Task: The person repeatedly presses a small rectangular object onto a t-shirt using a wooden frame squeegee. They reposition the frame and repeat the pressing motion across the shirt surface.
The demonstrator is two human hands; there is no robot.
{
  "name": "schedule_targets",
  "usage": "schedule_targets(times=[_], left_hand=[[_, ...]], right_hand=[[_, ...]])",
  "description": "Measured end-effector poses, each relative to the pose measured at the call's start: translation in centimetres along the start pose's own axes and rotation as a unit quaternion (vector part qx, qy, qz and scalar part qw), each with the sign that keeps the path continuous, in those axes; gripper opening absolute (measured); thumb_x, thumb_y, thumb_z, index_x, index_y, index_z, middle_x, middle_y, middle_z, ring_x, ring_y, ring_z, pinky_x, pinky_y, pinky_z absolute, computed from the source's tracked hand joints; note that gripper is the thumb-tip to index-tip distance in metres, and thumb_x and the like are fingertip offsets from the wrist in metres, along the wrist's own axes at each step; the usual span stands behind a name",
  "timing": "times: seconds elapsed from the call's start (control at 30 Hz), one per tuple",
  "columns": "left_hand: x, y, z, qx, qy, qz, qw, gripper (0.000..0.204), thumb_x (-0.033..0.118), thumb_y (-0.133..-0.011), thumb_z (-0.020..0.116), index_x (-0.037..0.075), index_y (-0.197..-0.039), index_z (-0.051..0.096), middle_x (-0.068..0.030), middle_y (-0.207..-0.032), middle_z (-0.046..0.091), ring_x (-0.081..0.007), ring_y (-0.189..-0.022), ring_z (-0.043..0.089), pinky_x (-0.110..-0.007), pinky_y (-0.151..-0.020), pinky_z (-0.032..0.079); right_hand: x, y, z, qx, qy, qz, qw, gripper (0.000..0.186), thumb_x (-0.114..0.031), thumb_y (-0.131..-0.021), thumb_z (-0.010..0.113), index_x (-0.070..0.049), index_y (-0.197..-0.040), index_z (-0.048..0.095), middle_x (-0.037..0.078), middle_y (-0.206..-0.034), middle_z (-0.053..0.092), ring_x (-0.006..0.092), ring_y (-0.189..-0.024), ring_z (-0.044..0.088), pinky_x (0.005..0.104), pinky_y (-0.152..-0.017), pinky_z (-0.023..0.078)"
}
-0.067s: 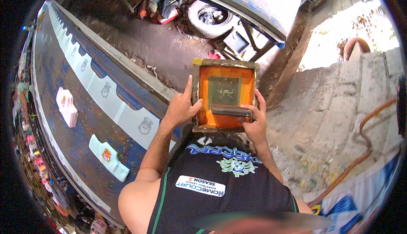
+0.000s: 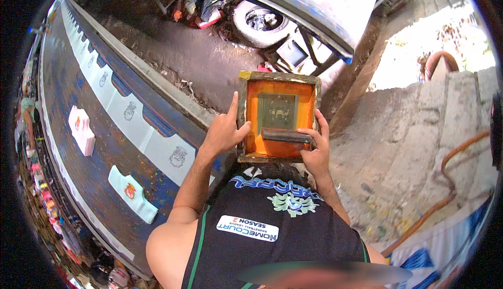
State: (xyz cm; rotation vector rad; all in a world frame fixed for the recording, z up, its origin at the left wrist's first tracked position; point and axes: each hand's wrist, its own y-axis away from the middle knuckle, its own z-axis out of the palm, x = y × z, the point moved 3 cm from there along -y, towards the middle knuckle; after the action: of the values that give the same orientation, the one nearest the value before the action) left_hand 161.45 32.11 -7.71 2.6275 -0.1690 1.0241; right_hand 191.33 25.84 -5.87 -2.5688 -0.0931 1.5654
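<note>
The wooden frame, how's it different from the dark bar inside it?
The wooden frame is big and squarish; the dark bar is smaller and thin. The frame is orange inside; the bar is blackish. The left hand touches the frame, not the bar. Both are touched by the right hand.

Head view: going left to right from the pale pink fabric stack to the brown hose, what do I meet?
Pale pink fabric stack → mint-green fabric stack → left hand → wooden-framed orange screen → right hand → brown hose.
</note>
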Motion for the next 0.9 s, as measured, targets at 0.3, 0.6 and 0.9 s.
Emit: schedule_targets(times=[0.3,0.6,0.9], left_hand=[[2.0,-6.6,-2.3,0.058,0.003,-0.053,0.997,0.109,0.034,-0.095,0.074,-0.009,-0.172,0.01,-0.0265,-0.064,0.065,-0.0478,-0.063,0.068,-0.058,-0.062,0.052],[0.7,0.6,-4.0,0.224,0.074,-0.231,0.944,0.104,0.039,-0.096,0.069,-0.016,-0.168,0.018,-0.0231,-0.06,0.064,-0.0443,-0.061,0.071,-0.053,-0.066,0.059],[0.7,4.9,-2.6,0.369,0.097,-0.449,0.808,0.102,0.038,-0.095,0.071,-0.015,-0.167,0.022,-0.0225,-0.062,0.065,-0.0431,-0.063,0.072,-0.052,-0.066,0.059]], right_hand=[[1.9,-12.7,-1.5,-0.078,-0.007,-0.079,0.994,0.041,-0.014,-0.078,0.093,-0.012,-0.117,0.081,0.021,-0.171,0.044,0.0411,-0.16,0.04,0.0536,-0.131,0.032],[-0.1,-21.1,5.7,-0.304,-0.061,-0.167,0.936,0.043,-0.019,-0.076,0.094,-0.011,-0.117,0.082,0.023,-0.172,0.041,0.0424,-0.162,0.037,0.0535,-0.132,0.03],[-3.2,-28.5,17.8,-0.529,-0.147,-0.249,0.798,0.048,-0.008,-0.072,0.094,-0.011,-0.118,0.082,0.019,-0.176,0.038,0.0415,-0.163,0.035,0.0518,-0.132,0.032]])
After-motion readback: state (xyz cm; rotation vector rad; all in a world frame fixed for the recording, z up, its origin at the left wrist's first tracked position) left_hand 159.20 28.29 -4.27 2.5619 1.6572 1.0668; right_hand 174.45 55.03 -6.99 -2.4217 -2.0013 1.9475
